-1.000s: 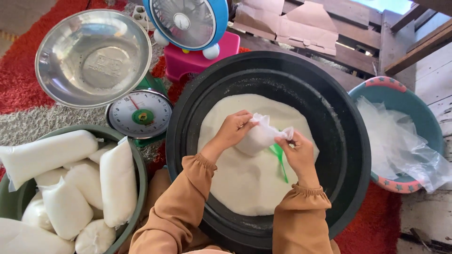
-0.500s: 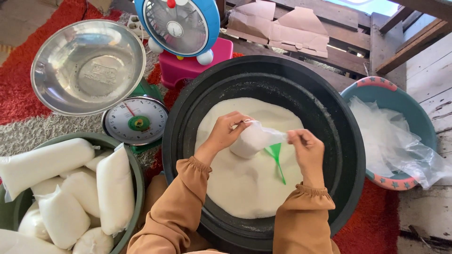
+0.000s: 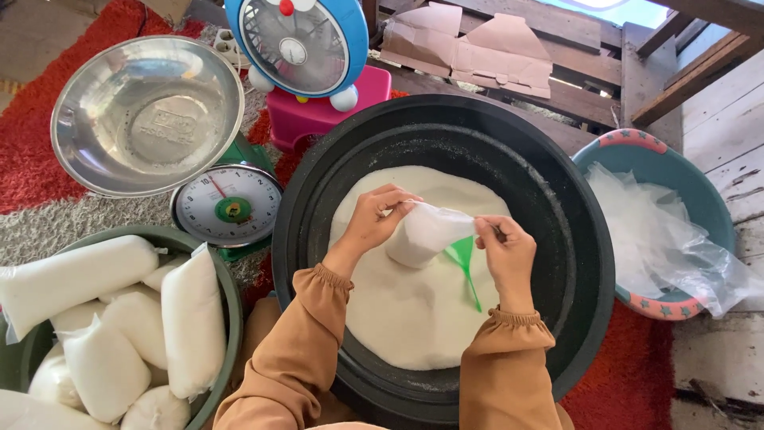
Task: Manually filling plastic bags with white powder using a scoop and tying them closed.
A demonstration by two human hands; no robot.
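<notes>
Our left hand (image 3: pixel 372 221) bends at the wrist & pinches the top edge of a small clear bag (image 3: pixel 426 232), half full of white powder. Our right hand (image 3: pixel 506 253) pinches the other edge, fingers curled tight. Both arms reach in from below in soft brown sleeves.

The bag hangs just over the white powder heap (image 3: pixel 414 310), which looks fine & smooth, inside a big round black tub (image 3: pixel 557 199). A thin green funnel (image 3: pixel 465 263) shows under the bag; its top is hidden behind the bag.

Left of us, fat filled bags (image 3: pixel 191 318) sit in a green bowl, cut off by the pic edge. A shiny metal pan (image 3: pixel 147 111) sits on a scale.
</notes>
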